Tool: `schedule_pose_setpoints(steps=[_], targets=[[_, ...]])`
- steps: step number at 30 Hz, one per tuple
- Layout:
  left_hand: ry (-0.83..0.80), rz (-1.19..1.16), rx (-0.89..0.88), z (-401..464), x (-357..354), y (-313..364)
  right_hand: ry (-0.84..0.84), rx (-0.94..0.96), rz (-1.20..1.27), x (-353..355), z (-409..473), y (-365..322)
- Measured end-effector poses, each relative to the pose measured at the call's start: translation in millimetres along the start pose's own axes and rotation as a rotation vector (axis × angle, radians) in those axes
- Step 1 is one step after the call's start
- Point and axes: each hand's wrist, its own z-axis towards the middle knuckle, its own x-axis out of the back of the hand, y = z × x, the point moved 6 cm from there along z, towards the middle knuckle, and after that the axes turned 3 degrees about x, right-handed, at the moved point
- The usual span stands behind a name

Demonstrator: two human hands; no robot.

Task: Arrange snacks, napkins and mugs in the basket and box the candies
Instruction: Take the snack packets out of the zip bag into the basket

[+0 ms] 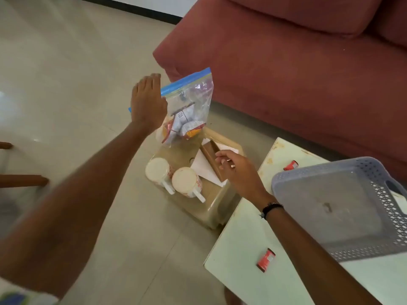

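My left hand (147,104) holds up a clear zip bag (189,106) with a blue seal, gripped near its top; several snack packets sit in its bottom. My right hand (237,170) grips the upper edge of a small brown box (210,158), which is tilted on white napkins (203,167). Two white mugs (157,170) (187,180) stand side by side on the same low beige stool (218,199). A grey perforated basket (339,205) rests on the white table (233,249). Two red candies (266,259) (290,165) lie on the table.
A red sofa (297,51) fills the far right, close behind the stool and table. Wooden chair legs (22,180) show at the left edge. Pale tiled floor (66,62) stretches to the left and back.
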Motion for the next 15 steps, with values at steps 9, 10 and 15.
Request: schedule_pose_setpoints(steps=[9,10,15], targets=[[-0.053,-0.114,0.036,14,-18,2,-0.036,0.016,0.019,7,6,1],[-0.010,-0.153,0.037,19,-10,7,-0.020,0.024,0.025,12,5,0],[0.033,-0.453,0.194,43,50,35,0.115,0.101,0.085,46,-2,-27]])
